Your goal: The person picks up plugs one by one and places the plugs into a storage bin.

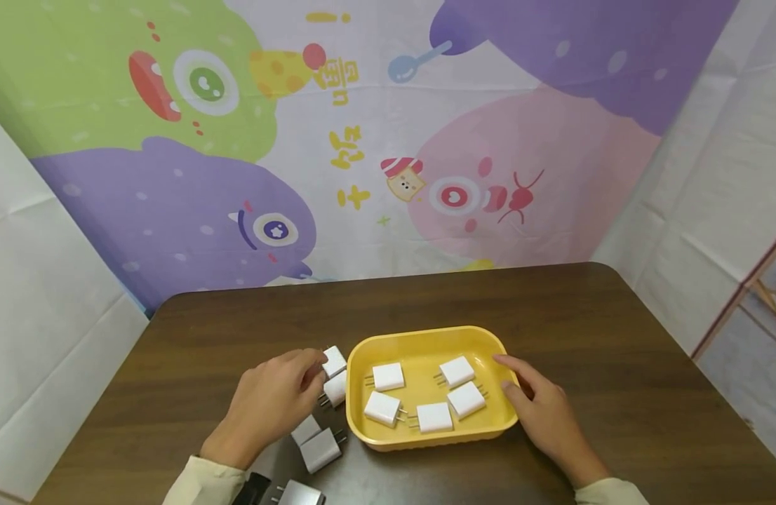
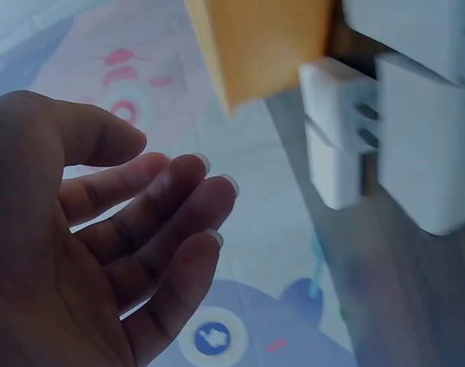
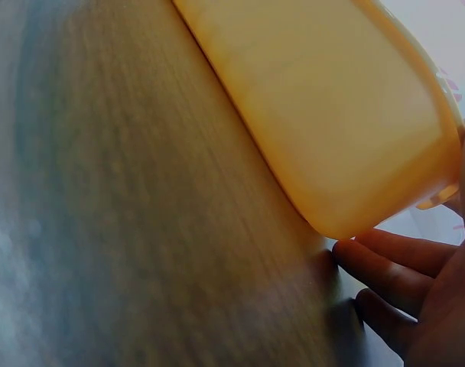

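Note:
A yellow plastic tray (image 1: 419, 344) rests on the table with several white plug chargers, one of them a charger (image 1: 434, 417) near its front wall. My right hand (image 1: 546, 410) holds the tray's right end, thumb and index finger at the rim; other fingers (image 3: 385, 267) touch its outer side low down. To the left of the tray, my left hand (image 1: 271, 400) hovers near a white charger (image 1: 335, 362), fingers loosely bent, nothing in the palm. A second charger (image 1: 336, 387) lies just in front of that one. In the left wrist view, chargers (image 2: 427, 145) show beside the fingers.
Nearer the front edge lie a white charger (image 1: 320, 450), another partly covered charger (image 1: 306, 429) and a greyish charger (image 1: 302, 494). The dark wooden table (image 1: 621, 365) ends at the back against a cartoon-printed cloth (image 1: 375, 245).

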The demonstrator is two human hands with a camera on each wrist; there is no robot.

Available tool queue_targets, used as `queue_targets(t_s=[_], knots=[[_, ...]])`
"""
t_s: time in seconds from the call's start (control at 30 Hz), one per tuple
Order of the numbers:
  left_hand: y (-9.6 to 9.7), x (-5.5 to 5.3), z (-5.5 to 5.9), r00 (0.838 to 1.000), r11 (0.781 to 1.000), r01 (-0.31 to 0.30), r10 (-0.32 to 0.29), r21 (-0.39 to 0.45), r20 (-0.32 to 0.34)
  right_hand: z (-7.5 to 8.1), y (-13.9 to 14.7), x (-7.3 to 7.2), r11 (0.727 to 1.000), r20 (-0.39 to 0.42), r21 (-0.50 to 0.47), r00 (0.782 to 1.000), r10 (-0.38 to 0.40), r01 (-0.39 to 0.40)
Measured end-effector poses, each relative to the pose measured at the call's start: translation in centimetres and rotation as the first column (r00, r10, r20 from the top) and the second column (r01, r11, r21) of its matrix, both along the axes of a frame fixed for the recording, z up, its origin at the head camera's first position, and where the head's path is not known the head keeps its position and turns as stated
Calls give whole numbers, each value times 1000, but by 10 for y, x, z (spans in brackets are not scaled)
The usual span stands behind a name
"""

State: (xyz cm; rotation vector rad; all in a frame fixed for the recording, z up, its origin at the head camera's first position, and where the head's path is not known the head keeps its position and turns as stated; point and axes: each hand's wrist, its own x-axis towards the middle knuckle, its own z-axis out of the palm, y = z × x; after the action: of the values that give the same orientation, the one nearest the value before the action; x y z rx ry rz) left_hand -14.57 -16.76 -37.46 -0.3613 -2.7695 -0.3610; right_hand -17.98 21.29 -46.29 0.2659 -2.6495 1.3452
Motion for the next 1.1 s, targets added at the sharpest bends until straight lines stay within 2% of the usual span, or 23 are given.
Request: queue_targets(t_s=[0.13, 0.27, 0.43, 0.63, 0.8, 0.9, 0.97, 1.1], knots=[[-10, 5, -9, 999, 999, -39, 39, -5, 29, 0, 0, 0, 1000, 6, 1, 1000, -1, 1], [-17, 9, -15, 993, 998, -60, 61, -19, 98, 1, -1, 0, 1000, 18, -3, 1000, 0, 0], [-22, 14, -27, 980, 997, -62, 71, -54, 184, 1, 0, 0, 1000, 29, -1, 1000, 0, 0], [-24, 18, -40, 970, 993, -63, 84, -95, 228, 1, 0, 0, 1000, 40, -6, 999, -3, 4], [-24, 19, -45, 965, 992, -83, 104, -96, 241, 1, -1, 0, 1000, 42, 4, 999, -7, 6], [-23, 20, -46, 968, 992, -86, 105, -93, 227, 1, -1, 0, 1000, 42, 5, 999, -8, 7], [-23, 21, -46, 975, 993, -74, 91, -86, 205, 2, -1, 0, 1000, 43, 2, 999, -6, 6], [-24, 22, -47, 989, 998, -14, 23, -62, 143, 2, -1, 0, 1000, 46, -1, 999, -5, 5]])
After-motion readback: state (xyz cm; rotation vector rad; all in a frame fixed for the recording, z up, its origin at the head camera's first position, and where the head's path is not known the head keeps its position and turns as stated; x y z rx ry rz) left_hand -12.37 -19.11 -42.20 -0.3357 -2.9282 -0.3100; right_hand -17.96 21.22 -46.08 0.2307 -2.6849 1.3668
